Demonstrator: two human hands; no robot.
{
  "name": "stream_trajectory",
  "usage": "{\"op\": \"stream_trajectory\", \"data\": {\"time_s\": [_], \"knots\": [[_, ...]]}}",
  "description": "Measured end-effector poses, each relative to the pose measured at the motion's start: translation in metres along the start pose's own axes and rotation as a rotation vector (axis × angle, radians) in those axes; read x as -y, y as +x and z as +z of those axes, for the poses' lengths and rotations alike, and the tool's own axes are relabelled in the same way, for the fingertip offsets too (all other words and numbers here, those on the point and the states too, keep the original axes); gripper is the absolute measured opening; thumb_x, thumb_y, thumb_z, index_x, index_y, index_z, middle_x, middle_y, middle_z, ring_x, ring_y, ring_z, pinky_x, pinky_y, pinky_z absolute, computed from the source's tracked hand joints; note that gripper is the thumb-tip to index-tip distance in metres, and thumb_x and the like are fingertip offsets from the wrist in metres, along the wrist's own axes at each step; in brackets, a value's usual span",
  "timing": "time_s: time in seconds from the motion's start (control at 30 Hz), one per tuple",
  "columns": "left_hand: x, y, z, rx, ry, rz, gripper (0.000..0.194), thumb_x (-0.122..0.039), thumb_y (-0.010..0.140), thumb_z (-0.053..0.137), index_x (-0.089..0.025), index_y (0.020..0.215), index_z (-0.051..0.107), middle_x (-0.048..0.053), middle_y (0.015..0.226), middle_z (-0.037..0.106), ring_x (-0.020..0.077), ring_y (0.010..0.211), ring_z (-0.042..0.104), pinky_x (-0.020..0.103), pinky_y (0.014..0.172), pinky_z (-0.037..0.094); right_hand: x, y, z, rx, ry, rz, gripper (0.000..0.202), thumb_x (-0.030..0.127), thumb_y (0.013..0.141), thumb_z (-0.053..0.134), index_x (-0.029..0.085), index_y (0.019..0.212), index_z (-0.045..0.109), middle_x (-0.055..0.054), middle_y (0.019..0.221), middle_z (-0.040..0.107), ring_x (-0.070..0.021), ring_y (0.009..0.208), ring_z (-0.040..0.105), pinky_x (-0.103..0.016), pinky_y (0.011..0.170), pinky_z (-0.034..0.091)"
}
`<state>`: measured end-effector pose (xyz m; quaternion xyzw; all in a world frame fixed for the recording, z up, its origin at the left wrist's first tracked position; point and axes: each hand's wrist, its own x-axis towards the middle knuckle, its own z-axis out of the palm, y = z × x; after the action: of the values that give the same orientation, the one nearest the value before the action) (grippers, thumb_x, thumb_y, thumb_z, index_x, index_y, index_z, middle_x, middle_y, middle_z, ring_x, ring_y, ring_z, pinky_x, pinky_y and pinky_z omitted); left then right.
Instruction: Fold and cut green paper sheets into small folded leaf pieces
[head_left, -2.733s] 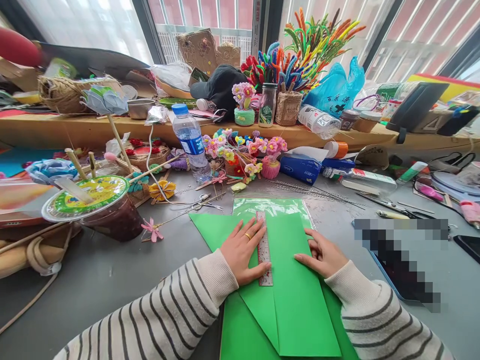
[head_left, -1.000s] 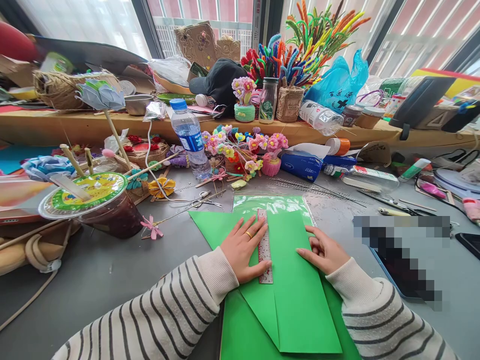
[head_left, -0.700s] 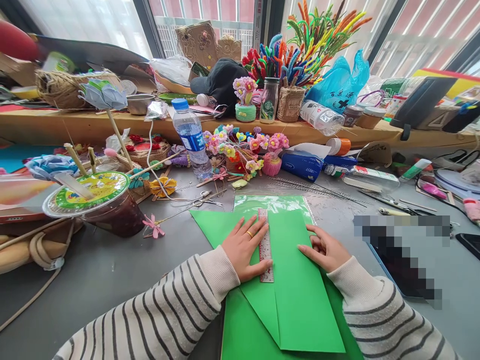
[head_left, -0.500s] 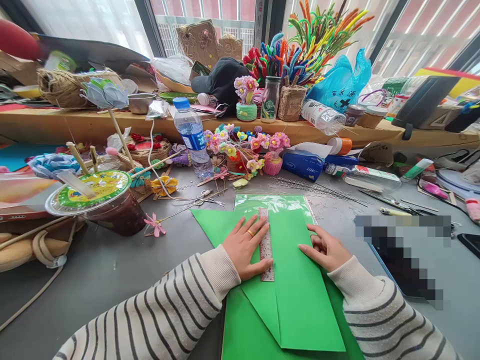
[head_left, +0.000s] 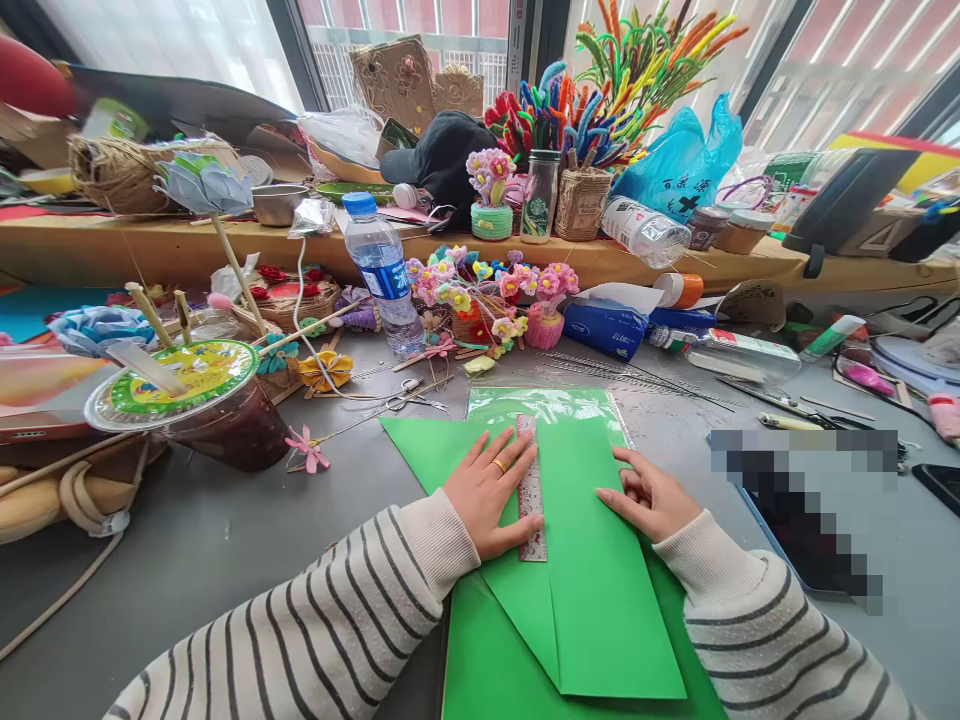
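A folded sheet of green paper (head_left: 600, 590) lies in front of me, with a triangular flap on its left and a straight strip on its right. Spread flat over the left flap, my left hand (head_left: 491, 495) presses down a short ruler (head_left: 532, 500) beside the strip's edge. At the strip's right edge, my right hand (head_left: 649, 495) pinches the paper between thumb and curled fingers. Beneath are more green sheets (head_left: 487, 660), partly in a clear plastic sleeve (head_left: 547, 402).
A lidded drink cup (head_left: 225, 420) and small scissors (head_left: 412, 397) lie to the left. Behind stand a water bottle (head_left: 382, 275) and crocheted flowers (head_left: 487, 295). Thin wires (head_left: 645, 375) and a partly blurred-out phone (head_left: 780, 530) are on the right.
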<state>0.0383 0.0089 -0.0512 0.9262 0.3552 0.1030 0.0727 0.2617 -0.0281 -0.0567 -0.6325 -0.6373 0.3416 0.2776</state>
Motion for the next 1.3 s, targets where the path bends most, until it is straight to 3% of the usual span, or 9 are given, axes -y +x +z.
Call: {"op": "stream_trajectory", "data": {"time_s": [0.83, 1.3], "knots": [[-0.0008, -0.0006, 0.0003, -0.02, 0.01, -0.014, 0.07, -0.055, 0.068, 0.034, -0.012, 0.122, 0.025, 0.008, 0.13, 0.02, 0.0223, 0.12, 0.011, 0.041, 0.097, 0.007, -0.0028, -0.0005, 0.0006, 0.013, -0.016, -0.011, 0.048, 0.041, 0.067, 0.045, 0.012, 0.103, 0.034, 0.007, 0.052, 0.029, -0.0096, 0.045, 0.035, -0.024, 0.044, 0.03], [0.001, 0.0008, -0.0052, 0.047, 0.005, 0.008, 0.071, -0.056, 0.069, 0.03, -0.012, 0.124, 0.021, 0.008, 0.131, 0.016, 0.0236, 0.12, 0.008, 0.043, 0.096, 0.009, -0.0049, -0.0003, 0.0011, 0.014, -0.028, -0.002, 0.05, 0.043, 0.067, 0.045, 0.012, 0.105, 0.032, 0.007, 0.053, 0.027, -0.0097, 0.046, 0.033, -0.025, 0.046, 0.031]]}}
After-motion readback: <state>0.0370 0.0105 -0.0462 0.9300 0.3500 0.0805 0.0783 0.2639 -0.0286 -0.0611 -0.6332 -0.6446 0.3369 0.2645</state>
